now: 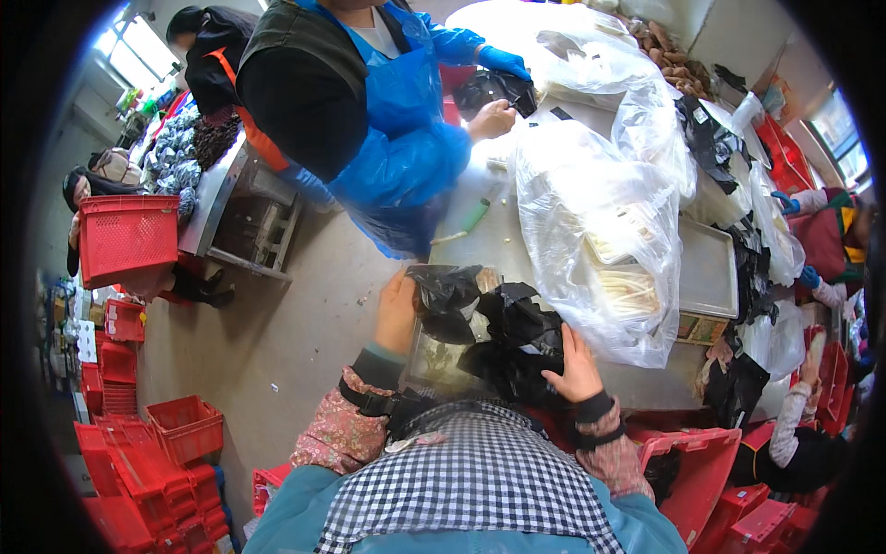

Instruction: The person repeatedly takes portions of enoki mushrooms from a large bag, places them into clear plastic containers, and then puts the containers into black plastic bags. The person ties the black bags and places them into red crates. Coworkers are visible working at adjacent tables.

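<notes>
My left hand (396,311) is at the left edge of a black plastic bag (446,305), its fingers partly hidden against the plastic. A second crumpled black plastic bag (522,318) lies to the right, where my right hand (576,363) rests at its edge with thumb and fingers apart. Something pale shows between the dark folds, too covered to name. Beneath them is a wet metal tabletop (436,363). Just right of my right hand, a large clear plastic bag (602,208) holds trays of pale, thin stalks (626,291).
Across the table a co-worker in a blue apron (408,97) handles a black bag (495,90). A green-and-white stalk (474,218) lies on the metal. A metal tray (709,270) sits at right. Red crates (138,478) are stacked lower left; another red crate (699,471) stands near my right side.
</notes>
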The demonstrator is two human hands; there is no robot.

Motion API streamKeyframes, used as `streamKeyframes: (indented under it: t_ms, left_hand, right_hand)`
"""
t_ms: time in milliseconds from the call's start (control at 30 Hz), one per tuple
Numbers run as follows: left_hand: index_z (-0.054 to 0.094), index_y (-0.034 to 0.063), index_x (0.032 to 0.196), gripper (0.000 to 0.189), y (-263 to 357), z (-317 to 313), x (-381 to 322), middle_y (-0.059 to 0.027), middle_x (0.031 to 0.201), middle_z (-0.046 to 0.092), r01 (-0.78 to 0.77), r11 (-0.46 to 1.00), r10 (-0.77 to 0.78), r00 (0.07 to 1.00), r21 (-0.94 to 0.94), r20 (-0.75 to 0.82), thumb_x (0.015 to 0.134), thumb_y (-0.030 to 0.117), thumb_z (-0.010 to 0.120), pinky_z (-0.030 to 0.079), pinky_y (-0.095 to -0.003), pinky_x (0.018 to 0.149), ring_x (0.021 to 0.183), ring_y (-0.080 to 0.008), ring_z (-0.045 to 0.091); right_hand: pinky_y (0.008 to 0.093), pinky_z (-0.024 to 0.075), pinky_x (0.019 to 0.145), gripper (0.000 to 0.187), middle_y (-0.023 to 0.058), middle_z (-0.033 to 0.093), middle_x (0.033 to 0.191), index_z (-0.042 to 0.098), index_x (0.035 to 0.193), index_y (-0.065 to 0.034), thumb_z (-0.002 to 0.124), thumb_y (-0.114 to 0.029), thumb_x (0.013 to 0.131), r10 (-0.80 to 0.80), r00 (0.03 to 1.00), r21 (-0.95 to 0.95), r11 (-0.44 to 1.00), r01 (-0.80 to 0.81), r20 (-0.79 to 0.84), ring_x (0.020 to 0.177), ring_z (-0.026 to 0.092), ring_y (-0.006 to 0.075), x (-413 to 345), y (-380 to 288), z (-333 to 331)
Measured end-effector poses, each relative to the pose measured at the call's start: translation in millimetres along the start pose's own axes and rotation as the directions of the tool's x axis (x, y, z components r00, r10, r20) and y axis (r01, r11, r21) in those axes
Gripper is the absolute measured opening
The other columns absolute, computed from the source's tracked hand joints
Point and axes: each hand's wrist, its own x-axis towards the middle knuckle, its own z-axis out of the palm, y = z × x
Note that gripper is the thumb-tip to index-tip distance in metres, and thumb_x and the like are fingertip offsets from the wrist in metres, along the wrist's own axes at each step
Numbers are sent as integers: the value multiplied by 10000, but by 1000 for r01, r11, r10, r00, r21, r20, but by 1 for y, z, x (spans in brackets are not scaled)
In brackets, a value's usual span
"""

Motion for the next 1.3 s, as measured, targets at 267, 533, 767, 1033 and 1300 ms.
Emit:
streamKeyframes:
  t_ms: [267,533,767,1033,1300]
  left_hand:
    - [622,-16,1185,276,-16,-13,6,-45,1053,688,-26,985,56,983,-170,174,1040,134,442,519,-277,853,945,-131,649]
    - [423,-27,1421,558,-20,-48,18,-171,1416,495,-226,766,237,970,602,62,875,27,520,339,-369,1117,1346,-268,439]
    - [520,48,1281,541,-23,55,-5,-149,1267,551,-608,23,318,757,794,571,769,102,685,228,-593,1141,1260,-316,499]
    - [601,67,969,177,-52,30,21,-78,842,616,-692,-147,45,709,707,704,796,33,595,223,-653,1117,945,-290,626]
    - [574,16,860,72,-31,19,22,-176,761,623,-704,41,-145,698,709,702,789,16,562,426,-479,931,856,-374,617]
  right_hand:
    - [503,417,999,295,172,639,1095,612,1111,-62,632,-113,822,-364,925,-191,921,340,-108,1077,598,363,87,-78,21]
    - [473,511,743,216,228,675,886,651,1032,-46,580,-115,839,-80,996,25,996,81,-45,857,644,415,97,-36,35]
    - [448,529,776,258,220,686,872,695,1034,-60,571,-120,815,-235,967,355,916,186,102,851,653,408,104,-50,23]
    - [458,526,770,237,209,680,866,691,1007,-59,598,-118,797,-322,946,-43,945,324,48,850,655,388,101,-42,17]
    - [436,536,760,217,204,682,844,712,970,-57,607,-115,790,-286,956,46,958,283,69,813,661,389,106,-26,17]
